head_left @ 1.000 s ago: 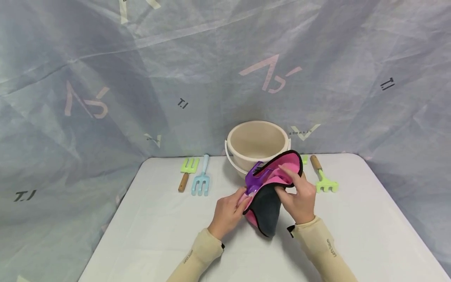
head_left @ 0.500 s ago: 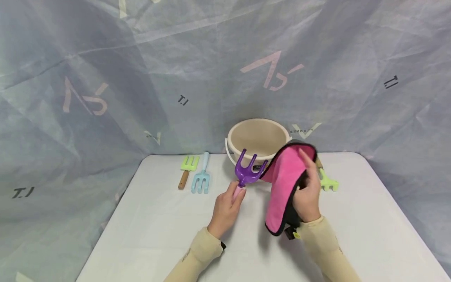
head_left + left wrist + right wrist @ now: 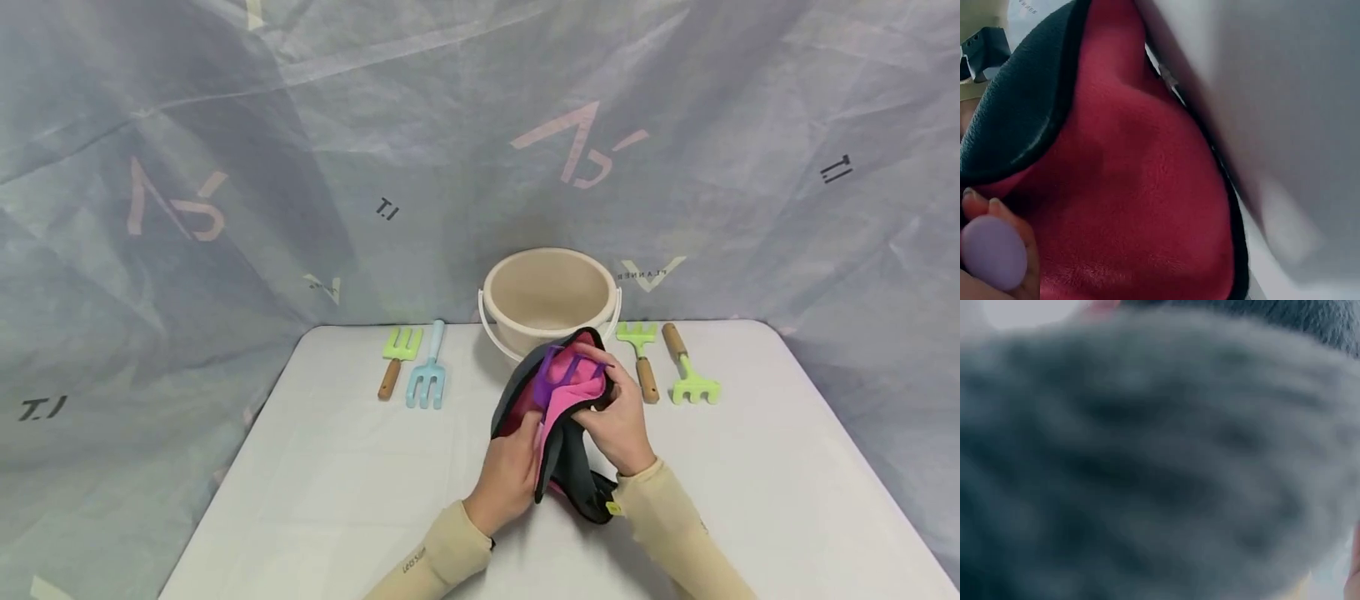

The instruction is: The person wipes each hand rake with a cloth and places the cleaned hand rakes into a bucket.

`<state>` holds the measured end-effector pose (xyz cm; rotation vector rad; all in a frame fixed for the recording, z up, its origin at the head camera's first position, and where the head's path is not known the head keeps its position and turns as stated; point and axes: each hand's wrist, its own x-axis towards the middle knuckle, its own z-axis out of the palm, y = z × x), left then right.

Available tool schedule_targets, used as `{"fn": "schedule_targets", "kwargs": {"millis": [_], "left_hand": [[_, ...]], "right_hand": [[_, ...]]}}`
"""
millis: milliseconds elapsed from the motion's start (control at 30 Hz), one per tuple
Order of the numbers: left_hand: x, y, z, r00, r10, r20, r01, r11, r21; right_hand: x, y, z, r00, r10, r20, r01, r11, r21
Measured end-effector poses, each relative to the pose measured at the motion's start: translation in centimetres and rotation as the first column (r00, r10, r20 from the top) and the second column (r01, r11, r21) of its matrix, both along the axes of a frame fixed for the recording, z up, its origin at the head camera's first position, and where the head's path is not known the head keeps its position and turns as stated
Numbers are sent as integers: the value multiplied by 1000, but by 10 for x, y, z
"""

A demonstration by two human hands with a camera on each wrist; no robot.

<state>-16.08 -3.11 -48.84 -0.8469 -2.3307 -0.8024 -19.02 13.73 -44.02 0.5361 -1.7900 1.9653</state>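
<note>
My left hand (image 3: 510,471) grips a purple toy garden fork (image 3: 545,388) by its light handle, whose rounded lilac end (image 3: 994,253) shows in the left wrist view. A pink and dark grey cloth (image 3: 573,454) with black edging is in my right hand (image 3: 621,423), folded around the fork's head. The right fingers pinch the cloth against the tines, which show partly between its folds. Pink cloth fills much of the left wrist view. Blurred grey cloth (image 3: 1147,456) covers most of the right wrist view, hiding the right fingers there.
Behind the hands stands a beige bucket (image 3: 551,292) with a white handle. To its left lie a green fork (image 3: 401,350) and a light blue fork (image 3: 426,379). A second green fork (image 3: 641,354) and a green rake (image 3: 692,383) lie right, on the white table (image 3: 337,500).
The cloth was drawn right, off the purple fork, half a second ago, baring its tines. Now the right hand has brought it back left around the fork's head.
</note>
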Motion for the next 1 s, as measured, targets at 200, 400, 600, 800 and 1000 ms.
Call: {"fn": "schedule_targets", "kwargs": {"millis": [200, 400, 600, 800, 1000], "left_hand": [[2, 0, -3, 1000, -23, -3, 23, 999, 30], [2, 1, -6, 1000, -18, -5, 18, 1000, 16], [1, 3, -9, 998, -60, 27, 59, 997, 40], [0, 2, -12, 993, -95, 71, 89, 992, 85], [3, 4, -16, 989, -89, 117, 76, 991, 111]], "right_hand": [[1, -1, 1, 993, -117, 6, 117, 993, -4], [2, 3, 1, 975, -220, -33, 221, 975, 19], [0, 8, 0, 959, -274, -71, 276, 961, 26], [5, 6, 11, 946, -319, -64, 321, 947, 21], [14, 5, 30, 910, -410, -69, 410, 912, -12]]}}
